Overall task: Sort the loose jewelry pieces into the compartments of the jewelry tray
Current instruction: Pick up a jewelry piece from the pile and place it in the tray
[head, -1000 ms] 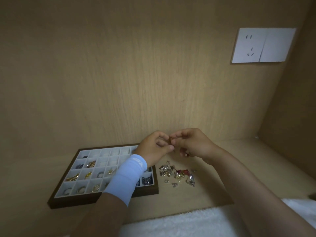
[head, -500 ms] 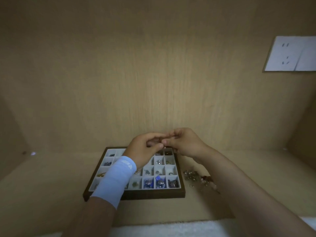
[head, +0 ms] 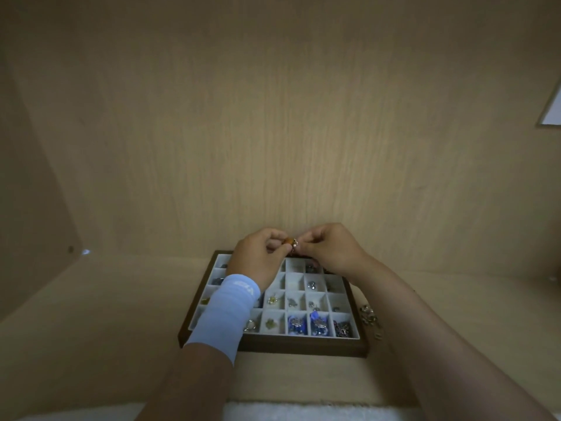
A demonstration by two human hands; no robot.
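Observation:
The jewelry tray (head: 303,344), dark-framed with white compartments, lies on the wooden shelf below my hands. Several compartments hold small pieces, with blue ones in the front row. My left hand (head: 258,256) and my right hand (head: 328,250) meet above the tray's far edge. Between their fingertips they pinch a small jewelry piece (head: 292,242), amber with a pale sparkly part. A pile of loose jewelry (head: 370,317) lies on the shelf right of the tray, partly hidden by my right forearm.
A wooden back wall rises close behind the tray, and a side wall stands at the left. A white wall socket plate (head: 552,110) shows at the right edge. A white towel (head: 303,413) lies along the shelf's front edge.
The view has swung left, so the tray now sits centred under my hands and the loose pile is at the right. Both hands keep pinching the small piece together.

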